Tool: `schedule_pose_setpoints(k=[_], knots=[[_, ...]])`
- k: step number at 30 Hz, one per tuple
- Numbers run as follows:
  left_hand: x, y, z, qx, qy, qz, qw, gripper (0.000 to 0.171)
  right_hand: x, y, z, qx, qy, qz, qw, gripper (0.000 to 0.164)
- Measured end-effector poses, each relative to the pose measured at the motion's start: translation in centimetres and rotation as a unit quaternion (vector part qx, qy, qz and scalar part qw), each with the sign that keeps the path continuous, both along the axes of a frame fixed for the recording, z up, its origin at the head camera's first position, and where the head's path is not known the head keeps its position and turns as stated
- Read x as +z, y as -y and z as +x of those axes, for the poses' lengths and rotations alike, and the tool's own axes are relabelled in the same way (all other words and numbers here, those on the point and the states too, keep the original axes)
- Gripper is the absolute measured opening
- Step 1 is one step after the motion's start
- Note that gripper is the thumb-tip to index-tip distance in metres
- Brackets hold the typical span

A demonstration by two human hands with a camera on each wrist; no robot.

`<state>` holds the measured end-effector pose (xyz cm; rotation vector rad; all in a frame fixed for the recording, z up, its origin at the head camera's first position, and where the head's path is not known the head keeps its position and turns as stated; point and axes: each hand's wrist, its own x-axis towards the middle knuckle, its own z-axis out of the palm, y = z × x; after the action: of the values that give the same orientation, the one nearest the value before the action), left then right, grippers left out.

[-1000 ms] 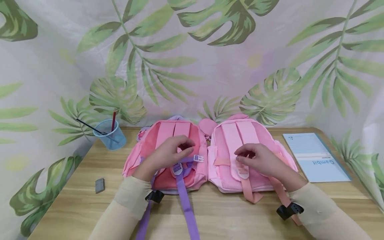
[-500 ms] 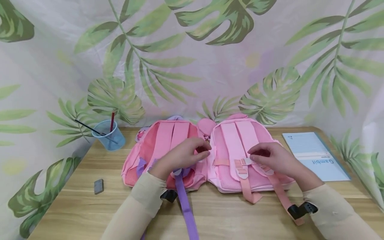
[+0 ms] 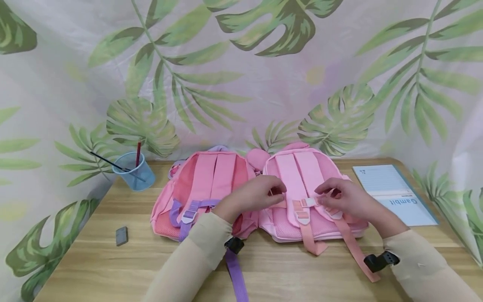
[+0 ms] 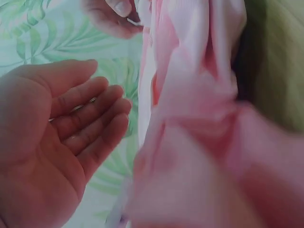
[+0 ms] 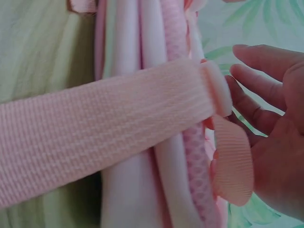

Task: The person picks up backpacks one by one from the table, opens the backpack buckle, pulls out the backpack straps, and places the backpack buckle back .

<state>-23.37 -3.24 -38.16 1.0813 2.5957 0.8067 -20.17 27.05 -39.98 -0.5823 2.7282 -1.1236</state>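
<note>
Two backpacks stand side by side, straps toward me: a coral-pink one at left, a light-pink one at right. My left hand hovers where they meet. In the left wrist view its fingers are loosely bent, the palm holding nothing. My right hand is at the light-pink backpack's straps, thumb and fingertips right beside a white buckle on peach webbing. The right wrist view shows the fingers relaxed, near a strap adjuster and a peach strap.
Purple webbing trails from the coral backpack toward the front; a peach strap end does so at right. A blue cup with slim sticks stands back left. A grey eraser-like block lies left, a blue notebook right.
My left hand has moved right, from the coral backpack's purple straps to the gap between the backpacks. My right hand has shifted slightly right, and the white buckle has come into sight beside its fingertips.
</note>
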Motion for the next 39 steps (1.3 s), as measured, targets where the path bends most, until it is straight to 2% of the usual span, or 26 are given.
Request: schedule_pose_setpoints(k=[6,10,14,19,22,26,31,39], knots=[[-0.5,-2.2,-0.2,-0.001,0.009,-0.013,0.9999,0.021,-0.8,0.1,0.1,0.011,0.006,0.005,1.000,0.028],[-0.7,-3.3,-0.4,-0.003,0.012,-0.017,0.9998,0.021,-1.4,0.1,0.1,0.017,-0.011,0.011,1.000,0.028],[-1.5,-4.4,-0.7,-0.005,0.013,-0.026,0.9996,0.022,-2.0,0.4,0.0,0.024,-0.030,0.012,0.999,0.029],[-2.5,-5.5,-1.0,0.001,0.002,-0.041,0.9991,0.023,-2.5,0.9,-0.3,0.045,-0.063,0.025,0.997,0.026],[-2.9,-6.1,-1.0,0.004,-0.016,-0.057,0.9982,0.022,-2.5,1.2,-0.4,0.046,-0.076,0.038,0.995,0.024],[-3.3,-6.6,-0.9,0.010,-0.042,-0.077,0.9961,0.022,-2.7,1.3,-0.3,0.037,-0.084,0.053,0.994,0.021],[-3.6,-6.7,-0.9,0.018,-0.050,-0.085,0.9949,0.021,-3.1,1.7,-0.5,0.047,-0.120,0.056,0.990,0.018],[-3.8,-6.4,-1.2,-0.002,-0.055,-0.076,0.9956,0.017,-3.4,2.0,-0.6,0.049,-0.134,0.054,0.988,0.016]])
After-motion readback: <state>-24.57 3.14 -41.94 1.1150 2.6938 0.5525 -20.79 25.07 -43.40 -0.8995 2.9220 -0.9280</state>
